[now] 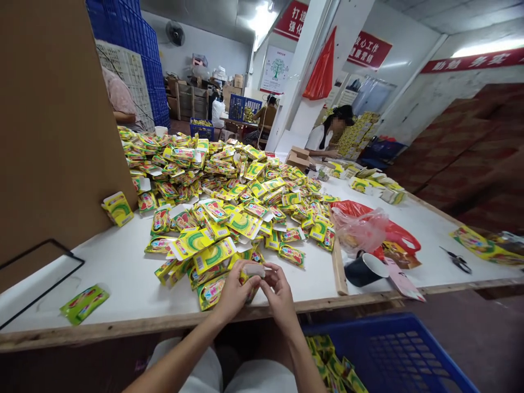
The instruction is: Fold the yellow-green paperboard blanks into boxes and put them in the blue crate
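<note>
At the table's front edge, both my hands are closed on one small yellow carton whose white end flap (254, 269) faces up. My left hand (235, 289) grips its left side, and my right hand (279, 290) has thumb and fingers at its right end. Most of the carton is hidden by my fingers. Just beyond my hands rises a large heap of yellow-and-green small cartons (245, 218), several with white flaps standing out. One carton (212, 292) lies right beside my left hand.
A green packet (85, 303) lies at left, near a black wire frame (49, 243) and a big cardboard box (53, 120). To the right are a wooden strip (339, 267), dark cup (364, 270), red bag (403, 234) and scissors (458, 261). Below stands a blue crate (401, 349). Other people sit farther back.
</note>
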`<control>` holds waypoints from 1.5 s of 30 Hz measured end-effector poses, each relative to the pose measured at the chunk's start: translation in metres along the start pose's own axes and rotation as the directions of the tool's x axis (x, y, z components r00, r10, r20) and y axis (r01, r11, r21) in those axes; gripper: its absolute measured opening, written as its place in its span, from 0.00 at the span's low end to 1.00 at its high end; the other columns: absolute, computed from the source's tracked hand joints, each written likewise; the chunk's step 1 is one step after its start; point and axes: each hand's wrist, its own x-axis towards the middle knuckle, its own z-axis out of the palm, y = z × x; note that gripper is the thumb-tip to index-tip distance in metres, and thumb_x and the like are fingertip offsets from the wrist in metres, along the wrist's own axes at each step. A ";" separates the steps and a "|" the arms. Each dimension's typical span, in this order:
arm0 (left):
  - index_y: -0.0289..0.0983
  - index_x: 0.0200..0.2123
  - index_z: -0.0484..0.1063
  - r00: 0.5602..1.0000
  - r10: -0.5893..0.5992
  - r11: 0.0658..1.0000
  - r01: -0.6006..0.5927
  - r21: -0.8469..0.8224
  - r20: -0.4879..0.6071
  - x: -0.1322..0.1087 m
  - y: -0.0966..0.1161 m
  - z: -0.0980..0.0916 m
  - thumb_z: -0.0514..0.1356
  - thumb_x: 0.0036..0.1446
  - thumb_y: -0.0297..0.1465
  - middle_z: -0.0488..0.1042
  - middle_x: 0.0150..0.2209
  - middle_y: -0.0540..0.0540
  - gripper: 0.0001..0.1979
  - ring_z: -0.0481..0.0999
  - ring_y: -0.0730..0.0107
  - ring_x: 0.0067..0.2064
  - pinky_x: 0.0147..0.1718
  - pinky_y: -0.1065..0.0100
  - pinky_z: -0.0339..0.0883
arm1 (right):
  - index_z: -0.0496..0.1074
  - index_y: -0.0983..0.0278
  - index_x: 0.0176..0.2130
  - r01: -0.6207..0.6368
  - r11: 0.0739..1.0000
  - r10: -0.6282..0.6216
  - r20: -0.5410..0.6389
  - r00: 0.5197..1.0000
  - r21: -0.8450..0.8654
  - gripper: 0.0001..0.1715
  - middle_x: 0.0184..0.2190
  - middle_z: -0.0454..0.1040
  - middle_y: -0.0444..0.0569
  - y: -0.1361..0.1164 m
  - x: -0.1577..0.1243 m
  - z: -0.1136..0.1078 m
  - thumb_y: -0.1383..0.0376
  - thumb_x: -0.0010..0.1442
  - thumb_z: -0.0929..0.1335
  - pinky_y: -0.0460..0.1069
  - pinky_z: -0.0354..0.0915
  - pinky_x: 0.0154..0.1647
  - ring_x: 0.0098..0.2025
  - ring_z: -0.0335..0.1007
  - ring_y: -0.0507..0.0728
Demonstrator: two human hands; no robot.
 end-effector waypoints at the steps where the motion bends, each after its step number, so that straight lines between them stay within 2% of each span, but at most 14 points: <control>1: 0.37 0.45 0.68 0.998 -0.017 1.000 0.016 -0.016 -0.055 0.000 -0.008 0.006 0.60 0.55 0.32 0.72 0.45 0.42 0.13 0.71 0.59 0.48 0.49 0.60 0.63 | 0.64 0.60 0.47 -0.001 1.000 0.000 -0.023 1.000 -0.019 0.19 0.39 0.74 0.49 0.004 0.000 -0.003 0.61 0.56 0.69 0.51 0.66 0.43 0.42 0.71 0.57; 5: 0.40 0.50 0.59 0.980 -0.019 0.999 0.012 -0.034 -0.200 -0.007 -0.023 0.014 0.61 0.52 0.28 0.71 0.44 0.44 0.22 0.72 0.63 0.46 0.47 0.61 0.65 | 0.61 0.58 0.48 0.015 0.999 -0.020 -0.118 0.993 -0.038 0.21 0.36 0.71 0.45 0.013 -0.003 -0.015 0.61 0.56 0.69 0.49 0.66 0.40 0.38 0.70 0.55; 7: 0.41 0.50 0.58 0.985 -0.025 0.999 0.022 -0.024 -0.171 -0.011 -0.023 0.013 0.59 0.54 0.27 0.72 0.41 0.46 0.21 0.74 0.65 0.44 0.46 0.62 0.66 | 0.61 0.58 0.46 0.035 0.999 -0.041 -0.161 0.986 -0.041 0.20 0.35 0.69 0.44 0.015 -0.004 -0.019 0.62 0.55 0.70 0.49 0.66 0.39 0.35 0.69 0.54; 10: 0.42 0.49 0.59 0.997 -0.040 0.998 0.038 -0.041 -0.064 -0.016 -0.022 0.013 0.55 0.57 0.26 0.74 0.42 0.45 0.17 0.75 0.65 0.44 0.46 0.62 0.67 | 0.63 0.58 0.44 0.059 0.996 -0.068 -0.151 0.986 -0.062 0.17 0.36 0.69 0.44 0.018 -0.004 -0.025 0.62 0.56 0.70 0.48 0.66 0.38 0.35 0.68 0.53; 17: 0.41 0.50 0.61 0.999 -0.006 0.999 0.008 0.045 -0.036 -0.015 -0.019 0.013 0.53 0.58 0.26 0.75 0.45 0.45 0.16 0.74 0.65 0.48 0.48 0.63 0.66 | 0.67 0.59 0.44 0.087 0.988 -0.100 -0.094 0.991 -0.128 0.14 0.38 0.71 0.47 0.022 -0.001 -0.031 0.62 0.57 0.68 0.49 0.67 0.39 0.36 0.68 0.54; 21: 0.39 0.45 0.69 1.000 -0.016 0.993 0.017 0.117 -0.008 -0.013 -0.017 0.007 0.53 0.58 0.28 0.76 0.41 0.45 0.11 0.76 0.64 0.43 0.45 0.64 0.68 | 0.68 0.61 0.44 0.112 0.970 -0.124 -0.042 0.991 -0.215 0.13 0.36 0.72 0.47 0.017 0.003 -0.033 0.62 0.58 0.67 0.48 0.66 0.37 0.33 0.68 0.54; 24: 0.38 0.41 0.70 1.000 -0.026 0.995 0.027 0.096 -0.007 -0.010 -0.016 0.005 0.54 0.57 0.27 0.77 0.39 0.45 0.09 0.77 0.64 0.41 0.44 0.65 0.68 | 0.71 0.62 0.41 0.131 0.949 -0.128 0.030 0.991 -0.288 0.10 0.35 0.74 0.48 0.011 0.007 -0.034 0.62 0.59 0.66 0.50 0.65 0.40 0.37 0.70 0.56; 27: 0.37 0.40 0.70 1.000 -0.020 0.999 0.020 0.032 -0.006 -0.006 -0.017 0.012 0.54 0.56 0.26 0.76 0.41 0.44 0.09 0.76 0.64 0.43 0.44 0.65 0.68 | 0.73 0.63 0.36 0.124 0.944 -0.111 0.057 0.992 -0.305 0.09 0.34 0.74 0.48 0.007 0.012 -0.039 0.61 0.59 0.65 0.50 0.65 0.41 0.38 0.70 0.58; 29: 0.37 0.42 0.68 0.999 -0.005 1.000 0.005 -0.010 -0.039 -0.003 -0.019 0.022 0.53 0.56 0.25 0.75 0.44 0.43 0.11 0.75 0.64 0.46 0.46 0.64 0.67 | 0.73 0.63 0.34 0.116 0.949 -0.120 0.005 0.993 -0.292 0.09 0.32 0.74 0.48 0.007 0.016 -0.045 0.60 0.59 0.66 0.50 0.65 0.41 0.38 0.70 0.58; 32: 0.39 0.52 0.61 0.998 0.010 0.998 -0.014 -0.054 -0.066 0.002 -0.023 0.037 0.53 0.56 0.23 0.73 0.48 0.43 0.19 0.74 0.65 0.47 0.48 0.62 0.67 | 0.71 0.61 0.43 0.095 0.968 -0.123 -0.111 0.986 -0.232 0.13 0.35 0.74 0.48 0.009 0.020 -0.056 0.60 0.56 0.69 0.51 0.66 0.41 0.39 0.70 0.58; 34: 0.40 0.53 0.61 0.999 0.020 0.999 -0.021 -0.026 -0.030 0.005 -0.025 0.043 0.52 0.56 0.23 0.73 0.49 0.43 0.21 0.75 0.65 0.46 0.47 0.61 0.67 | 0.70 0.60 0.46 0.076 0.975 -0.104 -0.127 0.986 -0.207 0.18 0.37 0.75 0.48 0.012 0.020 -0.063 0.59 0.56 0.69 0.51 0.66 0.42 0.41 0.71 0.58; 37: 0.38 0.45 0.69 0.996 0.085 0.994 -0.085 0.069 0.005 0.008 -0.023 0.043 0.52 0.57 0.23 0.73 0.47 0.43 0.14 0.73 0.64 0.49 0.50 0.61 0.65 | 0.74 0.62 0.39 0.075 0.967 -0.094 -0.065 0.993 -0.245 0.14 0.38 0.76 0.50 0.011 0.019 -0.068 0.57 0.56 0.69 0.53 0.66 0.44 0.43 0.71 0.60; 40: 0.37 0.38 0.72 0.991 0.132 0.983 -0.130 0.131 -0.010 0.009 -0.016 0.041 0.55 0.57 0.27 0.75 0.43 0.43 0.07 0.73 0.63 0.48 0.50 0.62 0.64 | 0.75 0.62 0.37 0.099 0.959 -0.105 -0.007 0.994 -0.265 0.13 0.41 0.76 0.52 0.007 0.018 -0.067 0.57 0.56 0.69 0.54 0.66 0.45 0.46 0.70 0.61; 45: 0.38 0.37 0.73 0.996 0.072 0.978 -0.060 0.202 -0.054 0.009 -0.009 0.043 0.56 0.57 0.30 0.76 0.37 0.44 0.07 0.75 0.64 0.40 0.42 0.65 0.67 | 0.75 0.63 0.36 0.101 0.957 -0.109 -0.015 0.994 -0.270 0.13 0.37 0.76 0.52 0.004 0.019 -0.061 0.57 0.56 0.69 0.55 0.67 0.44 0.42 0.71 0.61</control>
